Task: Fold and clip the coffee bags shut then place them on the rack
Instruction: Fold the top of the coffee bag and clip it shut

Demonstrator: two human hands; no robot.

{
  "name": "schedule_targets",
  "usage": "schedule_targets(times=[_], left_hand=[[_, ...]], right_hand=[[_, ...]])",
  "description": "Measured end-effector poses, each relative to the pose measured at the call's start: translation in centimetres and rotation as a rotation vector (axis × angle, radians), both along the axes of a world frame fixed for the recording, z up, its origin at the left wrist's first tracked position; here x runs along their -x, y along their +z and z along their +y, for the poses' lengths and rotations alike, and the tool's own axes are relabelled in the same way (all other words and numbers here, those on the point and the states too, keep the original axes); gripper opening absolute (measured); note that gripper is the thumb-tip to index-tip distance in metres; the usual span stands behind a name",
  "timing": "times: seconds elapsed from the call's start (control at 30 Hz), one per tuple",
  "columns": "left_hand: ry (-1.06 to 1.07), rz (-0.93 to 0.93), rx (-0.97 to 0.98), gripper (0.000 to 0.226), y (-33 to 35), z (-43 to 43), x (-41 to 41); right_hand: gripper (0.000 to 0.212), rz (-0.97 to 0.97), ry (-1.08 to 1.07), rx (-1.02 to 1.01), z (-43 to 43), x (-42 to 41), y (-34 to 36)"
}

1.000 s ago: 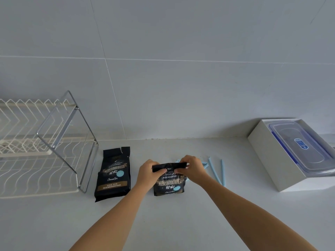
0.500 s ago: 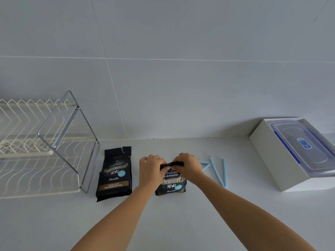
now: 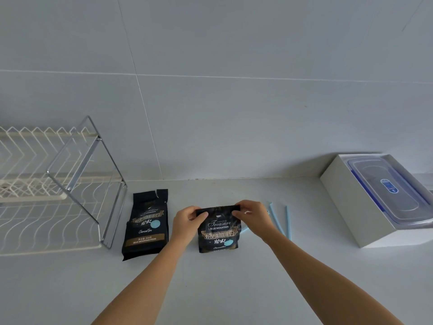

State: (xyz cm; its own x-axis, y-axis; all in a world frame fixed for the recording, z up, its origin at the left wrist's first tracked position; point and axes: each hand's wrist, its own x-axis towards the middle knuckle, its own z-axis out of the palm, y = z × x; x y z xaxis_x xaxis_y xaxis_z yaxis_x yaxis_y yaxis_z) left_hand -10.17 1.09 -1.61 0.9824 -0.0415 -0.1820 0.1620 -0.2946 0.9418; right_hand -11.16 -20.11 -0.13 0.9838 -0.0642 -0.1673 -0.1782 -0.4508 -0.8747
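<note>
— So, what do the hands have, down at the lower middle of the head view?

— Both are on one coffee bag (image 3: 219, 231), just below centre of the frame, on the white counter (image 3: 234, 289). The left hand (image 3: 187, 220) pinches the bag's upper left corner, fingers curled shut over the folded top edge, thumb on the front. The right hand (image 3: 251, 215) does the same at the upper right corner, fingers closed on the edge.

— Is the top folded?

— It looks turned down: the top edge is a straight dark band between the two hands, and the bag appears shorter than the other one. How many folds, I cannot tell.

— The other one?

— A second bag (image 3: 146, 225) lies flat on the counter, left of the held bag and apart from it. Its top is unfolded, with a notch in the upper edge.

— And the rack?

— The rack (image 3: 70, 184) stands at the left edge of the frame, white wire shelves in a chrome frame, just beside the second bag. No bag is on it.

— Clips?

— Thin light-blue clips (image 3: 278, 221) lie on the counter right of the right hand, partly hidden behind it. One pale blue tip shows under the right wrist, near the held bag.

— Anything else?

— A white box (image 3: 346, 202) with a clear lidded container (image 3: 386, 188) in it sits at the right edge, well apart from the bags.
</note>
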Motion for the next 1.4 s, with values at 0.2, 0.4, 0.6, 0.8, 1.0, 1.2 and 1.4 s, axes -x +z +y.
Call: schedule_targets(times=[0.2,0.4,0.6,0.8,1.0,1.2,1.4], left_hand=[[0.213,0.251,0.089,0.012,-0.1,-1.7,0.2],[0.379,0.442,0.241,0.029,0.9,-3.2,-0.2],[0.413,0.374,0.076,0.021,1.0,-3.6,0.1],[0.2,-0.001,-0.416,0.01,1.2,-3.3,0.4],[-0.16,-0.561,-0.652,0.016,-0.4,-1.4,2.0],[-0.337,-0.587,-0.782,0.04,-0.7,0.0,1.6],[-0.296,-0.49,-0.585,0.027,-0.2,-0.4,1.0]], right_hand=[[0.015,0.23,-0.214,-0.417,1.0,0.8,-0.8],[0.018,0.27,-0.362,-0.426,2.9,0.7,-0.6],[0.022,0.139,-0.5,-0.164,5.1,0.1,-1.3],[0.018,0.087,-0.289,0.126,3.6,0.1,-1.5],[0.021,0.047,-0.2,0.316,2.6,0.1,-2.0],[0.017,-0.11,-0.14,0.337,3.0,0.3,-2.2],[0.024,-0.191,0.196,0.445,0.6,1.2,-1.1]])
